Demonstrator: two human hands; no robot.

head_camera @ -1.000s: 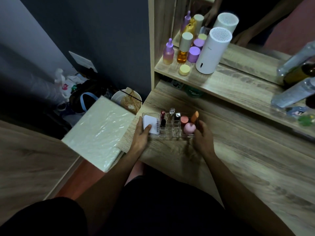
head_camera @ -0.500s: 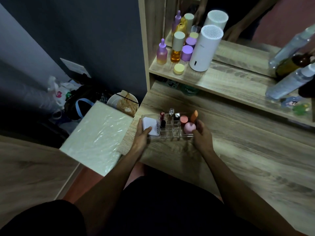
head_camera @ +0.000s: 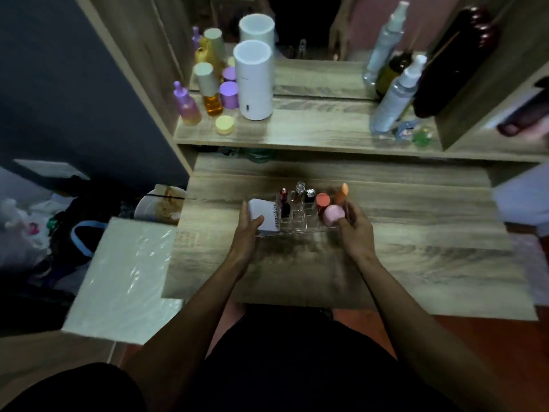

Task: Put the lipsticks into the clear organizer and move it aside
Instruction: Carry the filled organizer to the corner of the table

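Note:
The clear organizer (head_camera: 300,223) stands on the wooden desk (head_camera: 416,254) in front of me. Several lipsticks stand upright in its slots: a dark red one (head_camera: 282,195), a clear-capped one (head_camera: 300,189) and a black one with a silver top (head_camera: 310,196). A white box (head_camera: 265,215) fills its left end; a pink round sponge (head_camera: 333,215), a coral jar (head_camera: 322,200) and an orange sponge (head_camera: 342,193) fill its right end. My left hand (head_camera: 246,233) grips the left end, thumb on the white box. My right hand (head_camera: 355,230) grips the right end.
An upper shelf (head_camera: 312,132) with a mirror carries a white cylinder (head_camera: 254,81), purple and amber bottles (head_camera: 212,93), a small yellow jar (head_camera: 225,124) and spray bottles (head_camera: 395,98). A white board (head_camera: 124,278) leans off the desk's left edge. Bags and a bowl lie on the floor at left.
Both hands keep hold of the organizer. My view has swung right, so the organizer and desk now sit centred in the frame.

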